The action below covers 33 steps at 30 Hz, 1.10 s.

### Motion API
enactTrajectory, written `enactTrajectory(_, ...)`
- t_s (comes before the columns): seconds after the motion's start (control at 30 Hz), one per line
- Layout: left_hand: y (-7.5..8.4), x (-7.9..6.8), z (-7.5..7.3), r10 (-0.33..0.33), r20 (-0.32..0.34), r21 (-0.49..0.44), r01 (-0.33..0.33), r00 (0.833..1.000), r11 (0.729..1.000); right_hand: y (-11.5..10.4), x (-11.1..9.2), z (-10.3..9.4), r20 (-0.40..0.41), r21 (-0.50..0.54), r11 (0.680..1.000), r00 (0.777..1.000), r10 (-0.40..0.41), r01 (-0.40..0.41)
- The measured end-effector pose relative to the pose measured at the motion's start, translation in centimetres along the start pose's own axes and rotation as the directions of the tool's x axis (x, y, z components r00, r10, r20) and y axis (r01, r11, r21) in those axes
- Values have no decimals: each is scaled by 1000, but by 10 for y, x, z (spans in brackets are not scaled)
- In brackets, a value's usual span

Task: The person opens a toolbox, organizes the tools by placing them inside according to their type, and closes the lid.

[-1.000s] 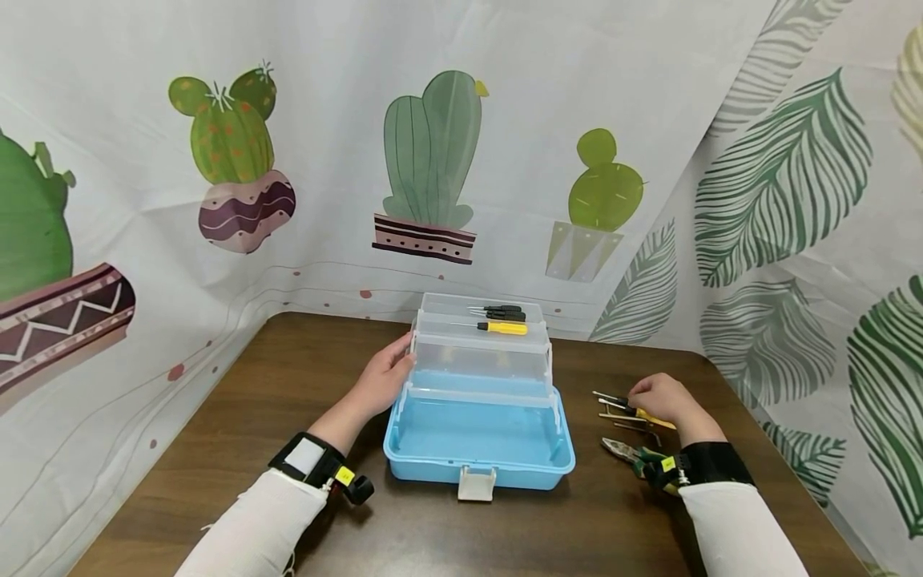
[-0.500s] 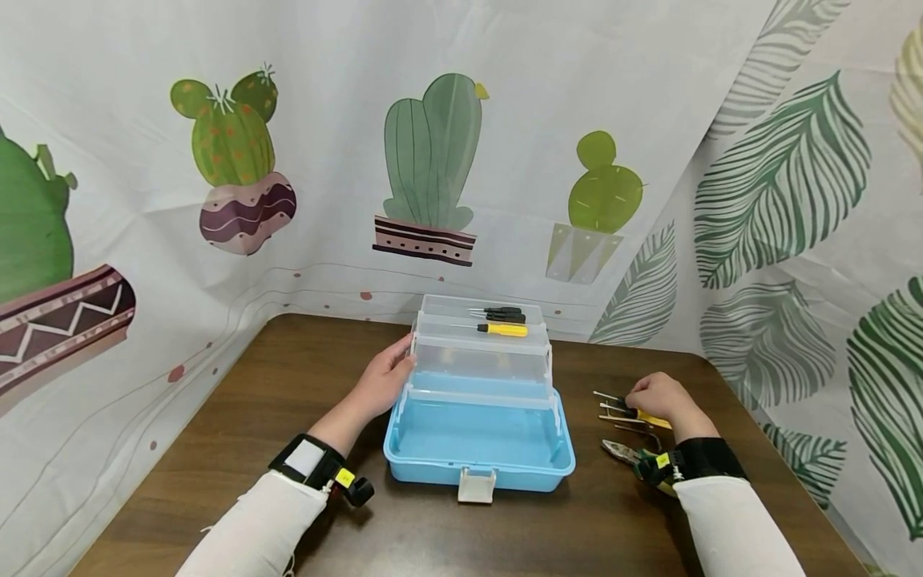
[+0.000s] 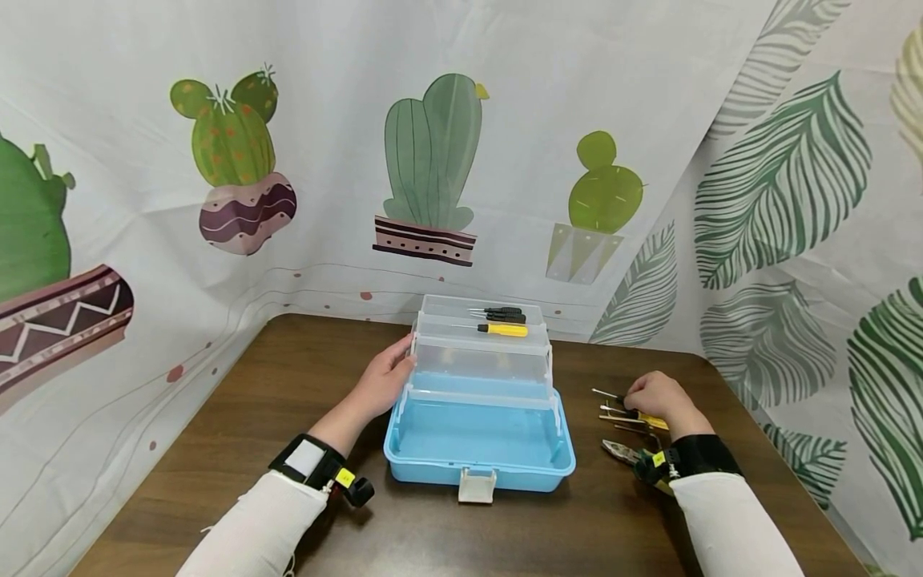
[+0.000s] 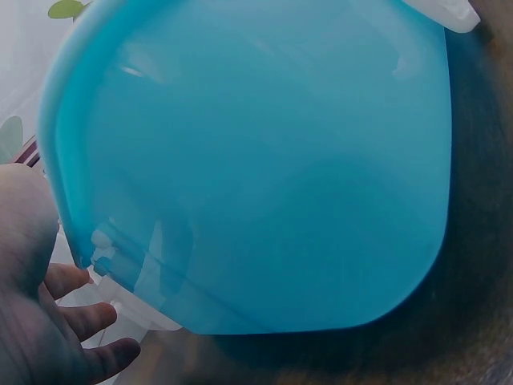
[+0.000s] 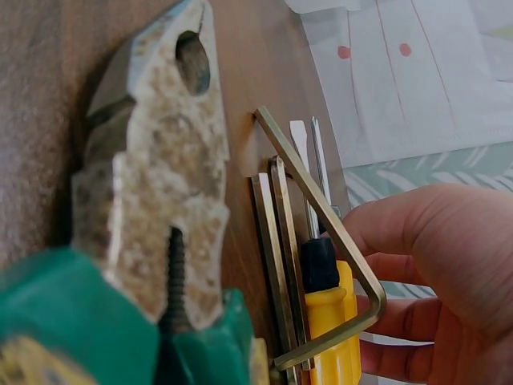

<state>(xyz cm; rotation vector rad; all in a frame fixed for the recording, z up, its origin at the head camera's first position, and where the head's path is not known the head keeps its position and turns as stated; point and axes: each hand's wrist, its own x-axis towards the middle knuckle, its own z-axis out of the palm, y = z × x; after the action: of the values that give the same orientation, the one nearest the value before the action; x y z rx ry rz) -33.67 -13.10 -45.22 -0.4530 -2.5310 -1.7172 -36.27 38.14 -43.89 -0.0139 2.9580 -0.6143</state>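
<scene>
A light-blue toolbox (image 3: 425, 471) stands open with clear tiered trays (image 3: 483, 361) raised behind it. My left hand (image 3: 382, 377) holds its back left side, the thumb at the tray edge and the other fingers behind the box wall (image 4: 264, 176). On the right, my right hand (image 3: 656, 394) pinches a thin screwdriver (image 5: 322, 164) whose handle is mostly hidden by the fingers. Beside that hand lie a yellow-handled screwdriver (image 5: 335, 321) and several brass-coloured hex keys (image 5: 353, 261). Green-handled pliers (image 5: 172, 144) lie nearer me, partly under the right wrist.
In the upper trays lie a yellow screwdriver (image 3: 505, 329) and several small black-handled ones (image 3: 505, 317). A white latch (image 3: 477, 486) hangs open at the box front. The brown table (image 3: 288, 377) meets a cactus-print cloth (image 3: 324, 160) at the back.
My right hand has shifted slightly left and away from me, and the thin screwdriver has moved a little apart from the other tools. The left hand and toolbox stay put.
</scene>
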Motion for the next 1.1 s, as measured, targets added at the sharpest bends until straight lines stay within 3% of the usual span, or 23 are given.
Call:
enactTrajectory(0.8, -2, 1, 0, -11, 5, -14, 11, 1000, 1000, -3, -3, -2, 12, -17, 1000, 1000, 5, -5)
enactTrajectory(1.1, -1, -1, -1, -5, 7, -19, 5, 1000, 1000, -16, -4, -14, -2, -18, 998, 999, -54, 54)
